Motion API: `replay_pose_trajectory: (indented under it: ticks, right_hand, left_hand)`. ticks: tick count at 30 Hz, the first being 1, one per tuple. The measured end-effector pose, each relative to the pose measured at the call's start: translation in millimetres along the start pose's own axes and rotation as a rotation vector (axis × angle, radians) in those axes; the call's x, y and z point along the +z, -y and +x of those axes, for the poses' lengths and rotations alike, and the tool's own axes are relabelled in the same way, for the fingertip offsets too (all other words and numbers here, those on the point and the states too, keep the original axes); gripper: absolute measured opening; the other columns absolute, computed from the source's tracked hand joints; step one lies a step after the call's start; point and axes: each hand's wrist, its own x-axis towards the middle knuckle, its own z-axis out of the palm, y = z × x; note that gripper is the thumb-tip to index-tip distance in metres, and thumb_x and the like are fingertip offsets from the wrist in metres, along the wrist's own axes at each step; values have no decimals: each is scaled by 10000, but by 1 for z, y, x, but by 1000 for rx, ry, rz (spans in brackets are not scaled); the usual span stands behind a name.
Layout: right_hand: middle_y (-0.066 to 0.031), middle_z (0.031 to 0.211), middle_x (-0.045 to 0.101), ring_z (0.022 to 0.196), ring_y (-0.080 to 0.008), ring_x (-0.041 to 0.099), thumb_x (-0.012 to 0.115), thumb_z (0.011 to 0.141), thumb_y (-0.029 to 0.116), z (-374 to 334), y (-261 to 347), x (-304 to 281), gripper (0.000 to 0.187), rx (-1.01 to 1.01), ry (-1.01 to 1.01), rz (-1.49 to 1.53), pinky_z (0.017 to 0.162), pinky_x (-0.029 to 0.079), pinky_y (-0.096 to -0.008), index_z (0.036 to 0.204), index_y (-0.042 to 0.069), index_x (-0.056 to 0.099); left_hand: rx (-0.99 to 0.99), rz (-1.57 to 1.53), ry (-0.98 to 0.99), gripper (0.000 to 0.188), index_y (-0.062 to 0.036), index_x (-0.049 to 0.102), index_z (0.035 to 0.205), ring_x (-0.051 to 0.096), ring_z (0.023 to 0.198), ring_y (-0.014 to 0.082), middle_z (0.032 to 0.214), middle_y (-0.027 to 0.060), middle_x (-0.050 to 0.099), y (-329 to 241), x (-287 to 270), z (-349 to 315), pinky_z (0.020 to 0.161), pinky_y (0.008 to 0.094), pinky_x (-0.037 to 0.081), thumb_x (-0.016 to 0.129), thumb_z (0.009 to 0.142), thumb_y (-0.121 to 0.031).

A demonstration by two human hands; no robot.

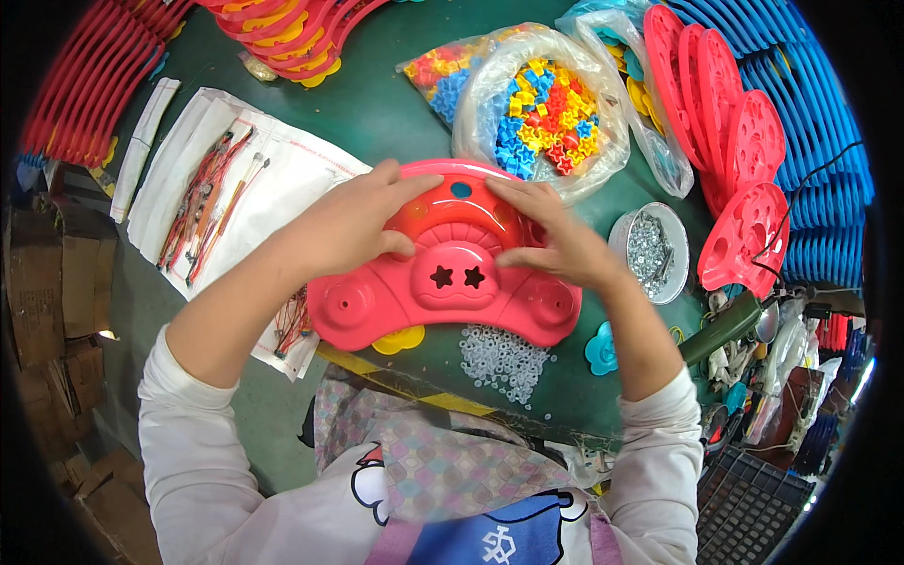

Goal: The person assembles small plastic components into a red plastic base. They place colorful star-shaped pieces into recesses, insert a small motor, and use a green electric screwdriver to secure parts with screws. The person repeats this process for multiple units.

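A glossy pink plastic toy panel point(457, 282) with two star-shaped holes lies in front of me on the table. Across its upper part sits an orange-red, see-through arched cover point(461, 209). My left hand point(353, 221) grips the left end of this cover, thumb below and fingers along the top edge. At the other end, my right hand point(556, 235) has the same hold, its thumb near the star holes. Both hands partly hide the cover's ends. Below the panel's edge peeks a yellow flower-shaped piece point(398, 340).
Small clear plastic rings point(504, 365) lie in a pile near the table edge. At right are a bowl of metal screws point(650, 247), a blue flower piece point(601, 349) and stacked pink panels point(749, 231). Behind stands a bag of star pieces point(556, 118); wires point(202, 212) lie left on white sheets.
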Motion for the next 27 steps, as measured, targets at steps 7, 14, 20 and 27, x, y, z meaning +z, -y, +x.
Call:
replay_pose_trajectory:
  ticks: [7, 14, 20, 27]
  right_hand:
    - [-151, 1221, 631, 1115, -342, 602, 862, 737, 107, 0, -2, -11, 858, 108, 132, -225, 969, 496, -453, 1515, 117, 502]
    - [-193, 978, 686, 847, -360, 683, 822, 837, 181, -23, 23, 25, 510, 369, -182, -120, 795, 549, -465, 1261, -33, 637]
    - [-171, 880, 667, 754, -316, 674, 816, 852, 184, -30, 25, 43, 408, 321, -362, -120, 693, 549, -419, 1169, -31, 676]
    - [-158, 868, 636, 745, -330, 652, 785, 866, 107, -31, 26, 68, 353, 225, -464, -411, 667, 530, -418, 1164, -28, 653]
  left_hand:
    - [-26, 38, 227, 959, -182, 404, 1576, 615, 1112, 383, 1218, 199, 581, -1, -14, 24, 978, 437, 518, 870, 738, -142]
    - [184, 352, 56, 815, -87, 479, 1492, 592, 1172, 382, 1285, 187, 582, -12, -9, 31, 1019, 451, 502, 852, 783, -240]
    - [635, 249, -278, 527, -50, 623, 1311, 571, 1273, 334, 1363, 106, 612, -1, 58, 64, 1086, 466, 465, 774, 848, -252]
    - [639, 282, -223, 560, -73, 567, 1427, 496, 1408, 314, 1479, 98, 573, -10, 64, 59, 1168, 494, 408, 722, 912, -229]
